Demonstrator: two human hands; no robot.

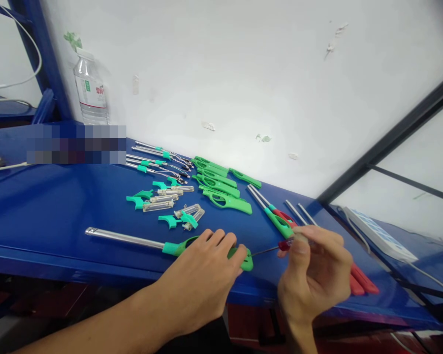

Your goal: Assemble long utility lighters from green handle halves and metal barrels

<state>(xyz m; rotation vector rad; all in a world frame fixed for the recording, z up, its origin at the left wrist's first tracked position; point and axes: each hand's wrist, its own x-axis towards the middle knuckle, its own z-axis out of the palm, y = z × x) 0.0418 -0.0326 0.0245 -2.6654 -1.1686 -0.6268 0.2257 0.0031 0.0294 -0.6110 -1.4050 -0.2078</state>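
Observation:
My left hand [206, 278] is wrapped over the handle of a green long-necked lighter [247, 261] lying near the table's front edge. The lighter's silver tube points left. A screwdriver [286, 244] with a dark red handle is held in my right hand [315, 268]. Its thin shaft reaches left, and the tip meets the butt end of the lighter; whether it sits in a hole I cannot tell. Behind my hands lie several green handle shells [227, 201], clear fuel tanks [158, 205], teal triggers [169, 221] and metal tubes with wires [157, 169].
Assembled lighters with green and red handles [280, 223] lie beside and behind my right hand. A water bottle [91, 91] stands against the wall at the back left. On the right are a white power strip [380, 233] and a dark metal post [387, 140].

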